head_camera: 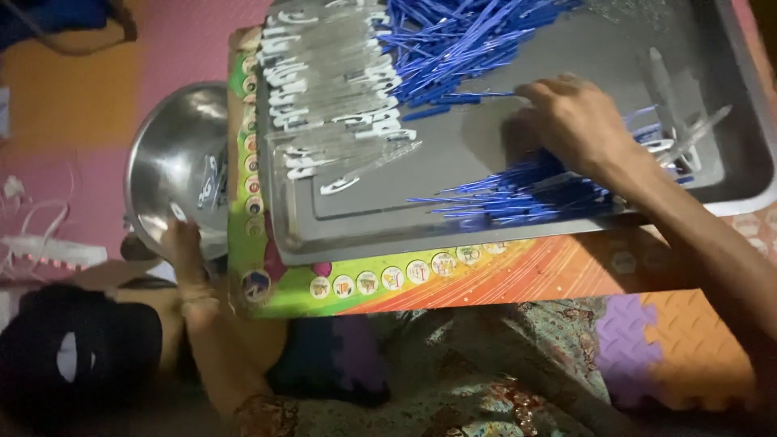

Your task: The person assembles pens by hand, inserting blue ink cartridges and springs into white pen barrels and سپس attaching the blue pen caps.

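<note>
- Looking down from a head-worn camera, the view shows a large grey metal tray (566, 48) sitting on a small table with a colourful printed top (453, 283).
- The right hand (575, 121) reaches into the middle of the tray, palm down, fingers curled over a loose heap of thin blue pen refills (518, 194) near the tray's front edge. The fingertips touch the heap; whether they pinch any refill cannot be told.
- A second, larger pile of blue refills (461, 40) lies at the far side of the tray, well apart from the hand.
- A row of clear plastic pen barrels with white ends (332, 89) fills the tray's left part, packed side by side.
- A few more clear barrels (680, 133) lie just beyond the right wrist, near the tray's right wall.
- The left hand (184, 251) rests at the lower rim of a shiny steel bowl (174, 154) that stands on the floor left of the table. Its fingers lie against the rim; its grip is not clear.
- Foam floor mats in pink, orange and purple (680, 348) surround the table.
- The person's patterned clothing (486, 364) fills the lower middle.
</note>
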